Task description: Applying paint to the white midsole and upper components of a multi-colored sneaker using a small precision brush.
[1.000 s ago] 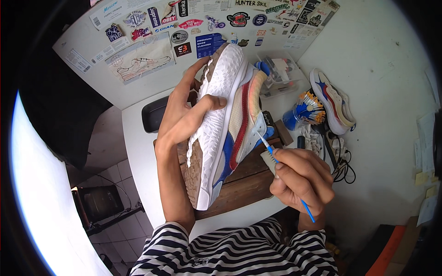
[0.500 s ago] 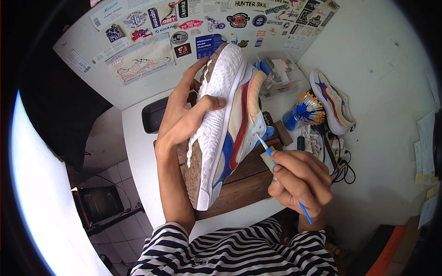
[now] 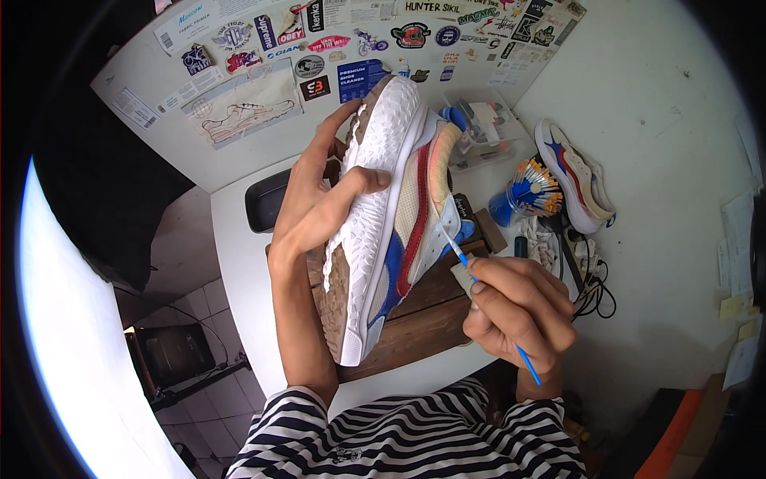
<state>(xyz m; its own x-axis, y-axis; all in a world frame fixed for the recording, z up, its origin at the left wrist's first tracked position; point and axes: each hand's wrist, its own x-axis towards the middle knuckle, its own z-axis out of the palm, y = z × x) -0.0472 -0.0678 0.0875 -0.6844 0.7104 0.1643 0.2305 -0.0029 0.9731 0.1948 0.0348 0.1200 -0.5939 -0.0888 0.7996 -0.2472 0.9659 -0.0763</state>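
My left hand grips a sneaker by its sole, with the thumb across the white textured midsole and the other fingers behind. The shoe is tipped on its side, brown and white tread to the left. Its cream upper carries red and blue panels and faces right. In my right hand a thin paintbrush with a blue handle is pinched. The brush's tip meets the pale-blue eyelet panel near the shoe's opening.
Under the shoe is a brown wooden board on the white table. A matching sneaker stands at the right, beside a blue cup of brushes. Behind are a clear plastic box and a black tray. Black cables lie right.
The brush tip has shifted very slightly up and left along the pale-blue panel, my right hand with it. The shoe and my left hand stay where they were.
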